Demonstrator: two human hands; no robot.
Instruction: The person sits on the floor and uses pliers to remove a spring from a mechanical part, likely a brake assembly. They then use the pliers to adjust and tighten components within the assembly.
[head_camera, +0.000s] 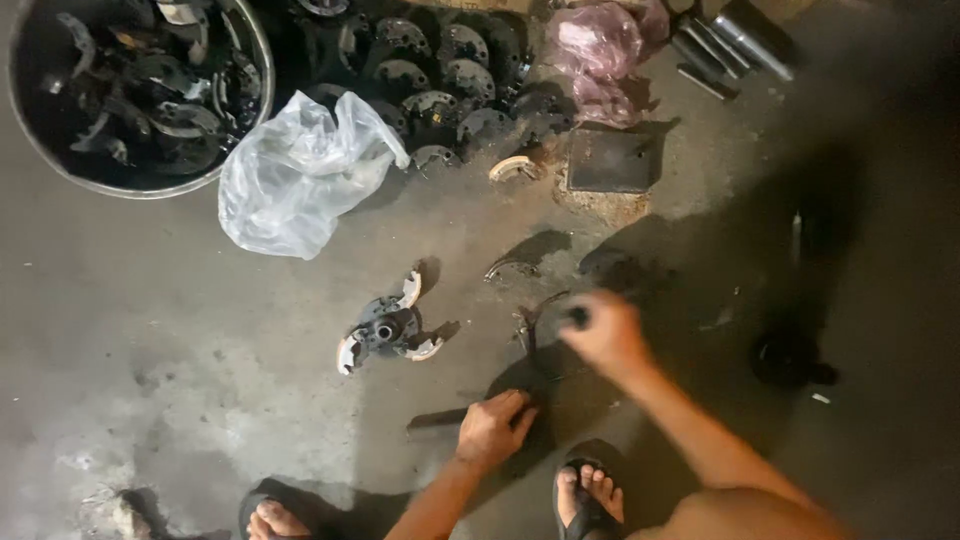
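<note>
Two hands work low over the concrete floor (150, 330). The left hand (492, 428) presses knuckles-down on a dark flat piece (440, 418) lying on the floor, fingers curled. The right hand (605, 335), blurred, is closed around a small dark part (578, 316) just above a thin curved ring (528, 335).

One clutch hub (385, 328) with three pale shoes lies left of the hands. One loose shoe (514, 168) sits farther up, beside one flat plate (610, 160).

One round metal tub (135, 188) holds a heap of dark parts, too tangled to count. About ten more hubs (440, 75) stand in rows beside it. Two plastic bags: one clear (290, 180), one pink (600, 50). Two sandalled feet show below.
</note>
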